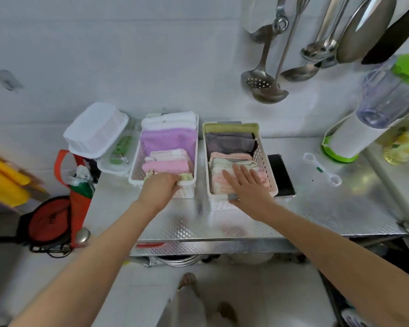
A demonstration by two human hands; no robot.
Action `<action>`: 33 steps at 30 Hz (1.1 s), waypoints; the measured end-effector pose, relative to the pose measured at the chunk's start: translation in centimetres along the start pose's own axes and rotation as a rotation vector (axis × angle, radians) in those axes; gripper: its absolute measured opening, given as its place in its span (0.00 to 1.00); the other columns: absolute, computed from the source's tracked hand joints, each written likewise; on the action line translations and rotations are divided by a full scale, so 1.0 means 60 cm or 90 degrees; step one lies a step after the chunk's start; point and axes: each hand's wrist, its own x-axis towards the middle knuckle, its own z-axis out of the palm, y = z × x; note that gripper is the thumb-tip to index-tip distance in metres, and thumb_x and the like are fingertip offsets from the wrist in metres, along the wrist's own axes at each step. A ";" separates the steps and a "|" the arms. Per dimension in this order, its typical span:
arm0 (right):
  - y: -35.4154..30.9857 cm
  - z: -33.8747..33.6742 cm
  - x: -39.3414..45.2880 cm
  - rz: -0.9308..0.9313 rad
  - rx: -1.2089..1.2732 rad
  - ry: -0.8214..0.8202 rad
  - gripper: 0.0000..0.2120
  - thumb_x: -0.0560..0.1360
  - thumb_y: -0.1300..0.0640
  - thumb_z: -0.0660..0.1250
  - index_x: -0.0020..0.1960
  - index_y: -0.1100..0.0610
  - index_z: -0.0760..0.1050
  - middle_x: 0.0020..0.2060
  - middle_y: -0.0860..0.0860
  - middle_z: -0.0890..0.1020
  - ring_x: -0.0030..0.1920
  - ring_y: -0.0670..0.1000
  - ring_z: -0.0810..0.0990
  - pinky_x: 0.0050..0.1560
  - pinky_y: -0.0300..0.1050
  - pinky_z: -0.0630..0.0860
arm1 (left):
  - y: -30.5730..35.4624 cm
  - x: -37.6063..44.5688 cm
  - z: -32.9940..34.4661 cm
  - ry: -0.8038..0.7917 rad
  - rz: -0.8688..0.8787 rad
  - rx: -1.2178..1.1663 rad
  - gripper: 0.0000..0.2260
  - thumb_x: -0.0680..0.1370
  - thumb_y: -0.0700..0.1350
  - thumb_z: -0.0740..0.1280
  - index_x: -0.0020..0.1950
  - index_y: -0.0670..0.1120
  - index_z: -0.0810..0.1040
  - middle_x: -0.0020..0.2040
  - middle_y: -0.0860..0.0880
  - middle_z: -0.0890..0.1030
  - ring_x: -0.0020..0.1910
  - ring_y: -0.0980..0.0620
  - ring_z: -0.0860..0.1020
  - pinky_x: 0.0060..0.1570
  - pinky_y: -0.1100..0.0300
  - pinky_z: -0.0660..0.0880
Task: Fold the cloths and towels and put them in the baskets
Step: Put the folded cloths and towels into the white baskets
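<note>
Steel counter (316, 208) nearly cleared: both baskets full, left hand (159, 188) seemingly pinching a last cloth (187, 177), right hand (248, 185) spread flat, pressing towels (219, 179).

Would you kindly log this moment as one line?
left hand: grips white plastic basket rim | right hand: flat on folded pastel cloths in cream basket
</note>
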 end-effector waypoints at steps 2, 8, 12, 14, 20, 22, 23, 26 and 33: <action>0.004 -0.002 0.012 -0.018 -0.020 -0.012 0.39 0.80 0.45 0.58 0.77 0.51 0.34 0.76 0.59 0.37 0.76 0.60 0.37 0.75 0.55 0.39 | 0.006 -0.006 0.005 0.017 -0.012 0.015 0.07 0.78 0.48 0.65 0.50 0.47 0.81 0.49 0.44 0.83 0.51 0.42 0.79 0.45 0.54 0.72; 0.009 -0.003 0.026 -0.107 -0.065 0.001 0.44 0.74 0.72 0.61 0.77 0.47 0.38 0.76 0.60 0.38 0.76 0.60 0.38 0.74 0.55 0.39 | 0.019 -0.030 0.029 0.035 -0.039 -0.011 0.08 0.79 0.46 0.63 0.47 0.45 0.81 0.47 0.43 0.81 0.50 0.42 0.78 0.40 0.56 0.66; 0.011 -0.015 0.048 -0.123 -0.081 -0.002 0.41 0.76 0.71 0.60 0.78 0.48 0.41 0.76 0.60 0.39 0.76 0.60 0.39 0.74 0.54 0.38 | 0.003 -0.032 0.039 0.052 0.019 -0.234 0.08 0.78 0.40 0.65 0.52 0.42 0.83 0.46 0.42 0.83 0.48 0.41 0.78 0.46 0.55 0.69; 0.010 -0.022 0.067 -0.129 -0.080 0.001 0.40 0.77 0.69 0.60 0.78 0.48 0.41 0.76 0.60 0.40 0.76 0.60 0.39 0.74 0.54 0.38 | -0.006 -0.033 0.038 0.038 0.064 -0.284 0.11 0.79 0.43 0.63 0.55 0.42 0.82 0.49 0.43 0.84 0.49 0.42 0.79 0.51 0.54 0.72; 0.000 -0.025 0.109 -0.122 -0.064 0.001 0.41 0.77 0.68 0.62 0.78 0.48 0.42 0.76 0.59 0.39 0.76 0.59 0.39 0.74 0.53 0.38 | -0.026 0.008 0.034 0.041 0.099 -0.281 0.14 0.77 0.46 0.61 0.53 0.43 0.83 0.45 0.44 0.84 0.44 0.41 0.79 0.49 0.48 0.74; 0.001 -0.027 0.122 -0.117 -0.073 0.001 0.41 0.77 0.67 0.62 0.78 0.49 0.40 0.76 0.59 0.39 0.76 0.59 0.39 0.74 0.54 0.38 | -0.036 0.023 0.034 0.038 0.095 -0.283 0.10 0.78 0.41 0.63 0.54 0.42 0.83 0.46 0.43 0.84 0.46 0.41 0.78 0.50 0.49 0.73; 0.001 -0.029 0.126 -0.115 -0.078 -0.003 0.41 0.77 0.67 0.62 0.78 0.49 0.40 0.76 0.59 0.39 0.76 0.59 0.39 0.74 0.54 0.39 | -0.041 0.028 0.034 0.033 0.094 -0.282 0.09 0.78 0.40 0.64 0.54 0.42 0.83 0.46 0.43 0.84 0.46 0.41 0.78 0.50 0.50 0.73; -0.002 -0.028 0.133 -0.106 -0.076 -0.010 0.40 0.77 0.65 0.63 0.78 0.50 0.40 0.76 0.59 0.39 0.76 0.59 0.39 0.74 0.54 0.39 | -0.050 0.037 0.038 0.037 0.112 -0.279 0.08 0.78 0.39 0.65 0.52 0.44 0.83 0.42 0.45 0.83 0.42 0.44 0.78 0.48 0.52 0.73; -0.013 -0.035 0.120 -0.064 -0.067 -0.002 0.41 0.78 0.63 0.63 0.78 0.50 0.38 0.77 0.58 0.41 0.77 0.58 0.42 0.75 0.53 0.44 | -0.042 0.033 0.021 -0.028 0.063 -0.259 0.12 0.80 0.39 0.62 0.61 0.44 0.80 0.50 0.44 0.82 0.48 0.44 0.78 0.50 0.54 0.72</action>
